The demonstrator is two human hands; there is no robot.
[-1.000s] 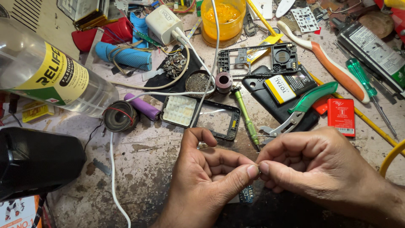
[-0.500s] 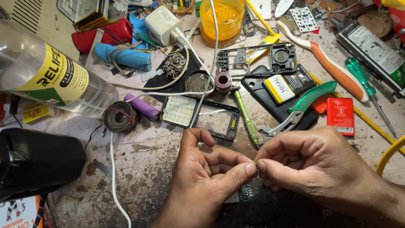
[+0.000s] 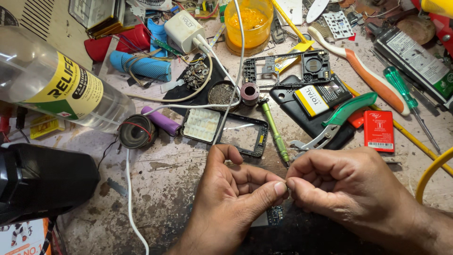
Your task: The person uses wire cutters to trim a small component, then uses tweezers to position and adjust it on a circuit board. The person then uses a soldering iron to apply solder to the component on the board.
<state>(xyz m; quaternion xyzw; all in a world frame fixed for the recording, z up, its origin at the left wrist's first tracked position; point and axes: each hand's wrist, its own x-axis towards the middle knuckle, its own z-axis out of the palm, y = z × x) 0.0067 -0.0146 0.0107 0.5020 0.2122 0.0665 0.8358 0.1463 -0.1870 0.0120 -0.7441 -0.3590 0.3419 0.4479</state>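
My left hand (image 3: 231, 198) and my right hand (image 3: 349, 189) meet low in the view, thumb and forefinger tips pinched together over a tiny part that is too small to make out. Just below the fingertips a small dark circuit board (image 3: 275, 215) lies on the worn bench, half hidden by my left hand. Beyond the hands lie a black phone front frame (image 3: 226, 132) and a thin green screwdriver (image 3: 276, 134).
Green-handled pliers (image 3: 337, 118), a battery (image 3: 321, 97) on a black phone back, a red box (image 3: 378, 131) and a toothbrush (image 3: 363, 73) lie to the right. A clear plastic bottle (image 3: 56, 89), a black device (image 3: 42, 179) and a white cable (image 3: 130, 198) fill the left. An orange cup (image 3: 247, 21) stands behind.
Both hands stay pinched together in the same spot; the fingers have shifted only slightly.
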